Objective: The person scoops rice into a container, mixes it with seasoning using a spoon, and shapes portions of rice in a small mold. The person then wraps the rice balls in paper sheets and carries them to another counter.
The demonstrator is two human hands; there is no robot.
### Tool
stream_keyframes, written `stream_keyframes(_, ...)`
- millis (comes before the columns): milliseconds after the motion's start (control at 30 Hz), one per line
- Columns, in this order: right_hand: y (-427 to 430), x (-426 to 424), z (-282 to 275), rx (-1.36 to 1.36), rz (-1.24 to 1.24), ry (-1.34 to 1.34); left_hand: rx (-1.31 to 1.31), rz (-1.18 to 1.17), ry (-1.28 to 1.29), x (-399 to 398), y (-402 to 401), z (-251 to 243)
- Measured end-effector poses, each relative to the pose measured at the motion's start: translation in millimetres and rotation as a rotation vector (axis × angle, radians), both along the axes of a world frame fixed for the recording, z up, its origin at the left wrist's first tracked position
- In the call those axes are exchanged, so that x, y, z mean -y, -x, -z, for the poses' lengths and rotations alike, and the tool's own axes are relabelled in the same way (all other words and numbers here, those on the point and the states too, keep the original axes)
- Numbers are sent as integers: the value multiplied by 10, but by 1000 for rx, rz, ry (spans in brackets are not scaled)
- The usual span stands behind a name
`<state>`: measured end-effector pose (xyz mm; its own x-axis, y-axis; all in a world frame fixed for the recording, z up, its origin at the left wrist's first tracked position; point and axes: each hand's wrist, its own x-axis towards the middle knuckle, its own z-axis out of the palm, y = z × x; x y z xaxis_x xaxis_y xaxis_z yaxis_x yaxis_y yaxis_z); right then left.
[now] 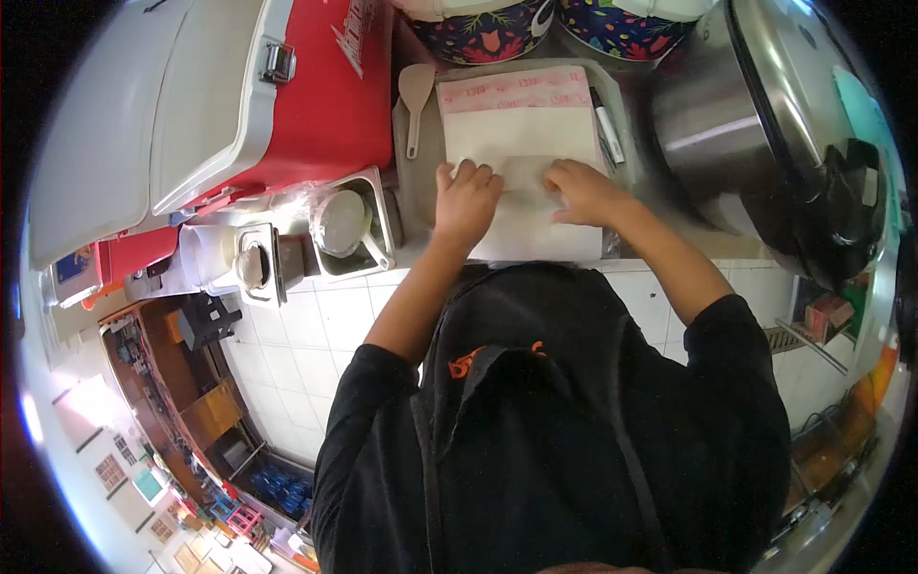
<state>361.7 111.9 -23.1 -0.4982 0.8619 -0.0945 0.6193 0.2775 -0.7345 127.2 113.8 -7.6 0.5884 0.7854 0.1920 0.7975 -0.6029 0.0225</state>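
Observation:
A stack of pale wrapping paper (523, 129), with red-printed paper showing along its far edge, lies on a shallow tray (423, 179) before me. Across the middle of the stack runs a raised fold of paper (526, 172); whether anything lies inside it is hidden. My left hand (467, 201) curls its fingers over the left end of this fold. At the right end, the fingertips of my right hand (584, 192) touch the paper, its thumb held apart below them. A white rice paddle (416, 97) rests on the tray's left side, and a marker pen (607, 125) lies along the right.
A red cooler box (330, 107) with its lid raised stands at left. Nearer are a steel pan (384, 215) holding a white-handled strainer or scoop (344, 222), and a small steel container (276, 251). Two flower-patterned pots (480, 32) (631, 29) stand behind; a large steel cooker (724, 129) is at right.

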Motion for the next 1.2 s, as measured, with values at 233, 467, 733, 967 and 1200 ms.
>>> stream_keyframes(233,-186,-49,122,108,24,6,26,-8,209,12,76,103)
stream_keyframes(467,2,-31,38,317,204,-481,-94,33,335,20,20,-43)
stream_keyframes(733,65,145,176,420,-23,-482,152,-168,234,-80,-31,75)
stream_keyframes(967,139,262,119,470,41,-305,131,-172,315,-69,-26,242)
stream_keyframes(1200,198,189,112,290,318,-348,-144,-191,84,212,-163,245)
